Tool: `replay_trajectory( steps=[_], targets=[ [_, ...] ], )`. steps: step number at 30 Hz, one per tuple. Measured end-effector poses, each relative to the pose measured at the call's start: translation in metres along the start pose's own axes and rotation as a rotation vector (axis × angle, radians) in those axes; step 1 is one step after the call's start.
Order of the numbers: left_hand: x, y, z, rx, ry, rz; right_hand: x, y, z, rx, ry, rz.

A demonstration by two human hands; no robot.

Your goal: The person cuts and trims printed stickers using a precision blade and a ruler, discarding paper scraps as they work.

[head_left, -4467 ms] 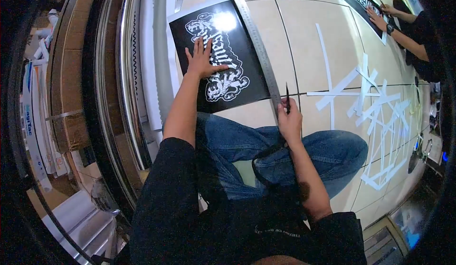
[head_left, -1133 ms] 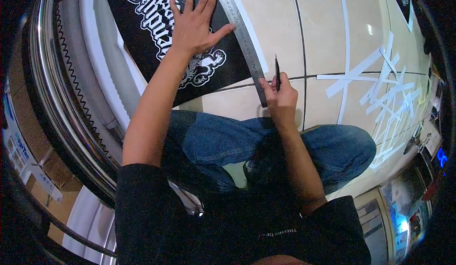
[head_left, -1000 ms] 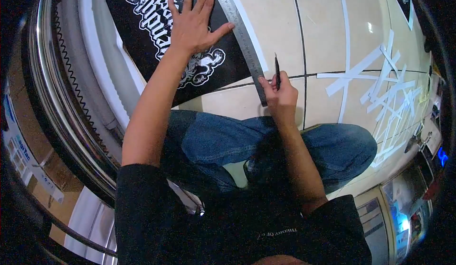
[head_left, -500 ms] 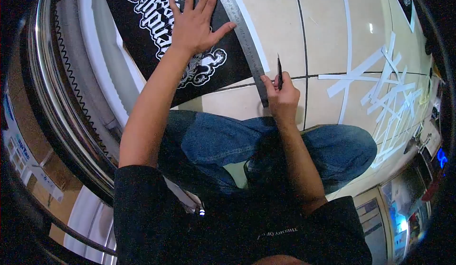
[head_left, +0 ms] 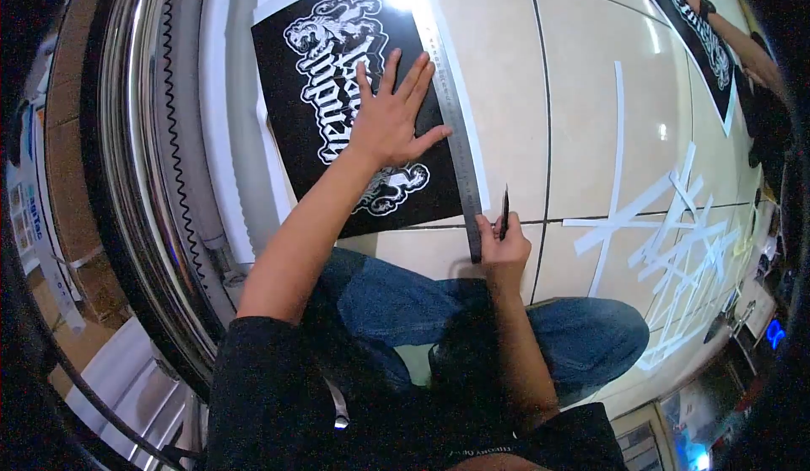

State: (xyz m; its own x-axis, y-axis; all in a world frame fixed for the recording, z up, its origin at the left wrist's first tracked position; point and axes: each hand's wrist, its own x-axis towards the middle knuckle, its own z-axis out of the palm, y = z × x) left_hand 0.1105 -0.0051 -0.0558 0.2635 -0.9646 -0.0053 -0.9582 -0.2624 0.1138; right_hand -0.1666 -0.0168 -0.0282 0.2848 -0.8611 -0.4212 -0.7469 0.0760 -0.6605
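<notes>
The left hand (head_left: pixel 390 118) lay flat with fingers spread on a black glossy print with a white ornate lettering design (head_left: pixel 346 91), which rested on the beige tiled floor (head_left: pixel 506 75). The thumb pointed toward a long steel ruler (head_left: pixel 451 121), its tip touching or just short of the ruler's edge; which of the two could not be told. The ruler lay along the right margin of the print, running from the far edge down to the near corner, where its end reached the right hand (head_left: pixel 503 247).

The right hand was closed around a slim dark cutting knife (head_left: pixel 504 211), pinching it between thumb and fingers with the point directed away from the person, just beside the ruler's near end. The person sat on the floor in blue jeans (head_left: pixel 582 344) and a black top.

To the right, a scatter of white paper strips (head_left: pixel 666 243) lay criss-crossed on the tiles, well apart from the print. At the upper right, another person's arm (head_left: pixel 742 45) rested at a second black print (head_left: pixel 688 16).
</notes>
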Motion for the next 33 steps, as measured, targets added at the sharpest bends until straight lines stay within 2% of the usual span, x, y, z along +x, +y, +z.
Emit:
replay_trajectory(
  steps=[16,27,33],
  targets=[
    [0.0,-0.002,0.002,0.005,-0.001,-0.007,0.0,0.002,0.0,0.049,0.01,-0.037],
    [0.0,-0.003,0.01,-0.019,0.084,0.031,0.004,-0.007,-0.005,-0.017,-0.061,0.156],
    [0.0,-0.004,0.011,-0.001,0.064,0.03,0.003,-0.008,-0.004,0.019,-0.051,0.15]
  ],
)
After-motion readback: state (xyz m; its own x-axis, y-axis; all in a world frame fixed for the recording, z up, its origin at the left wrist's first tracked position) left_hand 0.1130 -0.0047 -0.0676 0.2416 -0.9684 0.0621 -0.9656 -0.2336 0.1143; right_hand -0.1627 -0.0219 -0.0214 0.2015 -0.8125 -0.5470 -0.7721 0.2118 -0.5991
